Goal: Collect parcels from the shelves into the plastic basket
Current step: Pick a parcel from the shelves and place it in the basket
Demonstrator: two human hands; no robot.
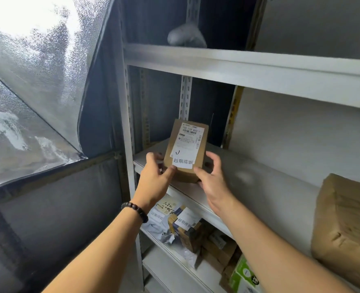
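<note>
Gripping from both sides, the left hand [153,178] and right hand [214,180] curl thumbs and fingers round the small cardboard parcel [185,149] between them. It sits at the front edge of the shelf [270,187]. An even squeeze and a square lift toward the body should do it. The basket is out of view.

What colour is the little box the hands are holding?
The box is brown with white labels, seen in the head view.
</note>
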